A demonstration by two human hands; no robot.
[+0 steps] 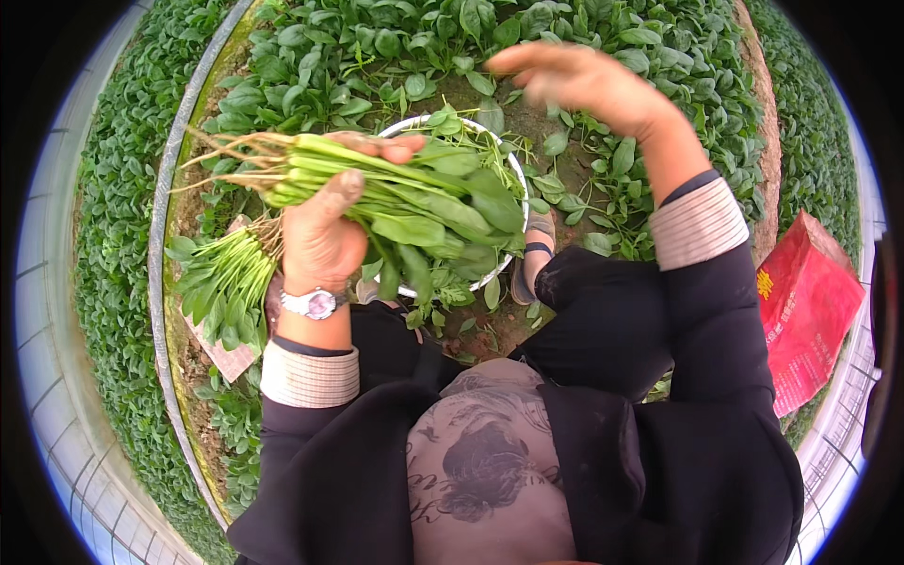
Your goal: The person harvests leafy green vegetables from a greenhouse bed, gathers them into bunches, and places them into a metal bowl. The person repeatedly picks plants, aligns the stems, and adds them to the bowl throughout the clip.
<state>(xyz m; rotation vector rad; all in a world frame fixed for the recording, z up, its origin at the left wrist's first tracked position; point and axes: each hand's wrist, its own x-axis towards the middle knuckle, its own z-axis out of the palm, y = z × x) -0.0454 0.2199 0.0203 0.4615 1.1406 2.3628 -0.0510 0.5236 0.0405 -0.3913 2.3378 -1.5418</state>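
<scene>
My left hand (pixel 328 233), with a watch on its wrist, grips a bunch of spinach (pixel 395 205). The pale roots point left and the broad leaves point right. Beneath the bunch is a round basin with a white rim (pixel 524 191), holding loose leaves; the bunch hides much of it. My right hand (pixel 572 85) is blurred and raised over the edge of the standing spinach plants, up and to the right of the basin. Its fingers are apart, and I see nothing held in them.
A pile of pulled spinach (pixel 229 275) lies to the left on a flat sheet (pixel 229 357). Beyond it runs a grey hose or pipe (pixel 161 254). A red bag with writing (pixel 805 318) stands at the right. Growing spinach (pixel 325 63) fills the bed ahead.
</scene>
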